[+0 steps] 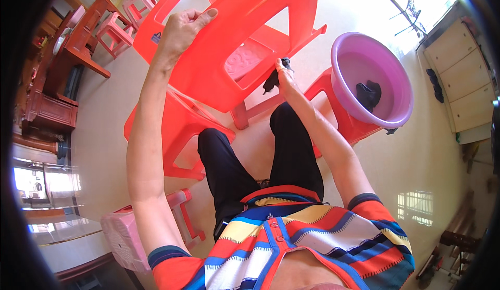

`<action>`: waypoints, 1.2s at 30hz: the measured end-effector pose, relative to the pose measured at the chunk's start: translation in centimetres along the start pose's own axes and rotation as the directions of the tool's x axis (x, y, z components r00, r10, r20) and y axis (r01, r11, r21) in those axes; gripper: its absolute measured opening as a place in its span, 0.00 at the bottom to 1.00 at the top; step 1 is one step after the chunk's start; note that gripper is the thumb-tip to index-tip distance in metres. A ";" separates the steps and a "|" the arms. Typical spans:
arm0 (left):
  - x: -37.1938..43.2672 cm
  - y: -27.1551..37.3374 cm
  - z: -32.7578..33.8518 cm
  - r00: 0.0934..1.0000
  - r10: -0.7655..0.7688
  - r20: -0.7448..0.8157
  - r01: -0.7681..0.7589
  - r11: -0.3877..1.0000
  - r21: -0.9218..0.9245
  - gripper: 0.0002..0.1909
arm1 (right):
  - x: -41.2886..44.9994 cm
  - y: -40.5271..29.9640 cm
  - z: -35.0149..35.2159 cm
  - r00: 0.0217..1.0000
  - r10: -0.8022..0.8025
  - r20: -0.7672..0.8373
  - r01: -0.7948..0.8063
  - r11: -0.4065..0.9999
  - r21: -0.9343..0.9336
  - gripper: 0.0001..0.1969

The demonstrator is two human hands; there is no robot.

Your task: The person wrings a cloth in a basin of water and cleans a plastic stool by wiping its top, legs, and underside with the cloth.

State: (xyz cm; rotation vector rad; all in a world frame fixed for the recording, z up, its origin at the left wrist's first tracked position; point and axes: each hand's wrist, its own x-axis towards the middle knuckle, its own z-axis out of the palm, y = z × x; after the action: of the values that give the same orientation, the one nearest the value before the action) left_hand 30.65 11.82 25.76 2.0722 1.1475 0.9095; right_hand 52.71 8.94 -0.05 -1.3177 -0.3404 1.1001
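A large red plastic chair [218,67] lies tipped in front of me. At its upper left part is my left hand [187,26], thumb against the curled fingers; whether it pinches the chair or anything else I cannot tell. My right hand [286,77] holds a dark cloth [272,81] beside the chair's lower right edge. To the right, a purple plastic basin [340,91] rests on a red plastic stool [351,128], with another dark cloth [368,94] inside it.
A second red plastic seat [156,130] stands by my left knee, and a pink stool [125,235] lies lower left. Pink stools [115,32] and wooden furniture [54,112] line the left. A cabinet [461,71] stands at the right, with dark shoes [434,85] on the floor before it.
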 end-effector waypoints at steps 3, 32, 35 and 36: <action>-0.9 -1.1 -1.5 1.000 0.002 -0.015 -0.004 0.989 -0.147 0.21 | -1.6 -0.4 0.2 0.984 0.103 0.143 -0.140 0.950 0.279 0.14; -6.5 -4.1 -1.7 0.950 -0.269 -0.158 0.054 0.641 -0.766 0.24 | -8.4 -20.1 1.8 0.724 -0.664 0.185 0.665 0.604 -0.439 0.17; -5.8 -5.4 -1.9 0.950 -0.285 -0.131 0.072 0.606 -0.792 0.24 | -8.1 -20.0 2.6 0.699 -0.683 0.213 0.676 0.533 -0.509 0.16; -5.4 -6.1 -2.1 0.957 -0.266 -0.118 0.072 0.610 -0.789 0.24 | -7.6 -20.0 2.7 0.702 -0.680 0.213 0.673 0.534 -0.511 0.16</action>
State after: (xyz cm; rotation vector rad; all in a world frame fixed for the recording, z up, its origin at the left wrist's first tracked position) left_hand 24.04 10.16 20.86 1.1343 0.8033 1.2830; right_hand 55.87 7.22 21.18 -1.4876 -1.1444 0.3002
